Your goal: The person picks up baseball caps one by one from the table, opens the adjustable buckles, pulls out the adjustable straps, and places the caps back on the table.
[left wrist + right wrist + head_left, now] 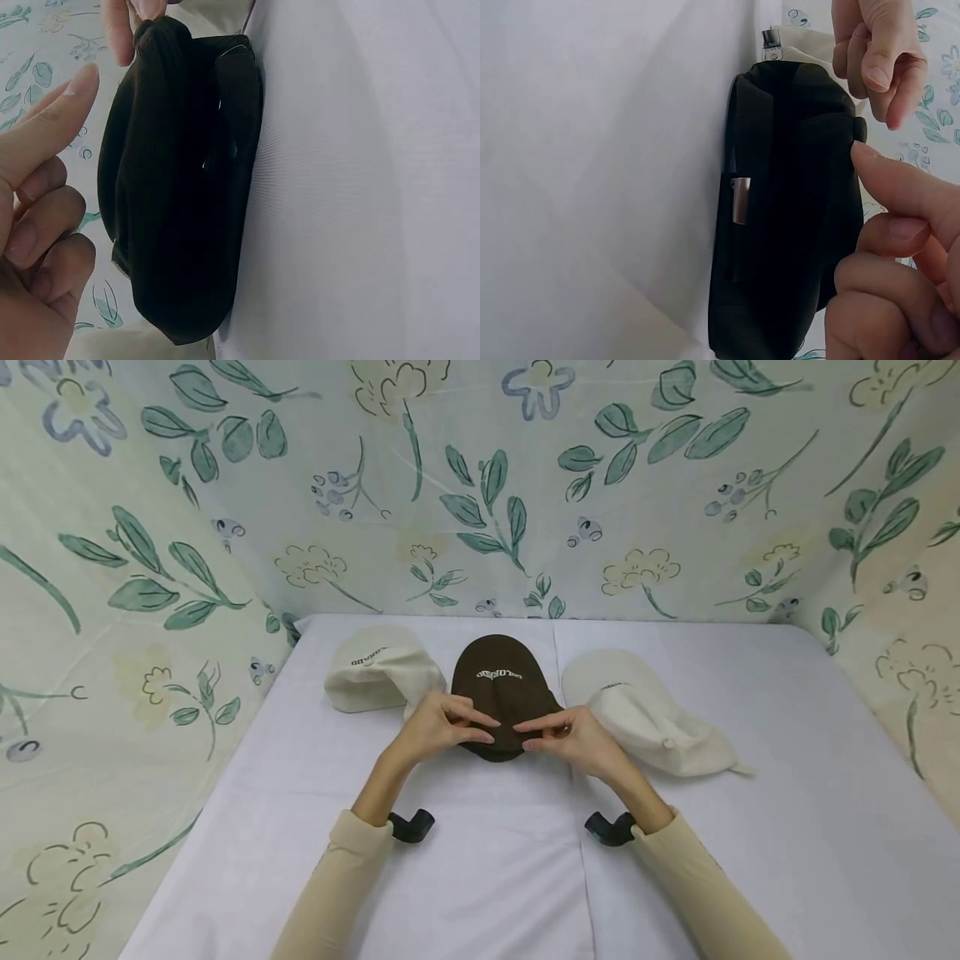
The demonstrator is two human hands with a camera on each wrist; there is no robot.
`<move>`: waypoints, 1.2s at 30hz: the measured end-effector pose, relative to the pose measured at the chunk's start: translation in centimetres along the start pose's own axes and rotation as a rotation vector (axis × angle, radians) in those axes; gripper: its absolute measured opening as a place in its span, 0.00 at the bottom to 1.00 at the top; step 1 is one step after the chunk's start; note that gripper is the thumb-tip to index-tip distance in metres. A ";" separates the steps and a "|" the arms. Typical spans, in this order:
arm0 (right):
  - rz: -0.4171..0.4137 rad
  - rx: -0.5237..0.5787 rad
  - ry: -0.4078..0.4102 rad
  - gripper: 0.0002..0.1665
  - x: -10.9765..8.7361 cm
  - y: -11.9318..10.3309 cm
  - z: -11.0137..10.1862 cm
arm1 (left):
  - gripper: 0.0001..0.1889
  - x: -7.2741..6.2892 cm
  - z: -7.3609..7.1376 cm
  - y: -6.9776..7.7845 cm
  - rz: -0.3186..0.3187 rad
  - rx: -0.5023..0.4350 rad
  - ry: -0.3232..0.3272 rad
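Observation:
A dark brown cap [491, 681] with light lettering lies crown up between both hands. Its back strap [751, 135] and metal buckle [740, 199] face the person. My right hand [581, 739] pinches a raised fold of the crown, its thumb [892, 180] pressed at the fold's edge. Close beside the cap, my left hand [435, 725] holds nothing. Its thumb [56, 124] is extended and apart from the fabric, while several other fingers [52, 217] are loosely bent.
Off-white caps lie on either side, a left one [367, 681] and a right one [637, 714] with its strap end trailing. All rest on a white-covered table [480, 877]. Floral cloth [480, 485] hangs behind and at the sides. Dark wrist mounts [412, 827] show below the hands.

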State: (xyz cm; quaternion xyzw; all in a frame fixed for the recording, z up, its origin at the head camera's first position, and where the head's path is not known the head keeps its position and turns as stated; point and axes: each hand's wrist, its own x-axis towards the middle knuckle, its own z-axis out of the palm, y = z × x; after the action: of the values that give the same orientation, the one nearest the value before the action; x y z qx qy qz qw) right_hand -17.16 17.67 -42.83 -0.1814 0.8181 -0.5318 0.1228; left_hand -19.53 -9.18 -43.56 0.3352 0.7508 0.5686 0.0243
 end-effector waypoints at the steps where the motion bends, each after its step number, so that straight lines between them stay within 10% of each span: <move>1: -0.002 -0.001 -0.001 0.14 0.0 0.1 0.0 | 0.10 0.0 0.0 0.0 -0.002 0.012 -0.007; 14: -0.019 -0.066 -0.010 0.13 0.1 0.6 0.2 | 0.11 0.0 0.6 -0.1 -0.094 0.109 -0.083; 36: -0.081 -0.037 0.017 0.13 0.1 0.6 0.2 | 0.10 0.0 0.6 0.0 -0.036 0.130 -0.060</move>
State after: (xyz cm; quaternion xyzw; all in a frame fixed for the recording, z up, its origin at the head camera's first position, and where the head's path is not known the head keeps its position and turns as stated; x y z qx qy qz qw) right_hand -17.30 17.68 -43.42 -0.2120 0.8209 -0.5225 0.0906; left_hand -19.34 -8.67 -43.77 0.3396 0.7909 0.5078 0.0353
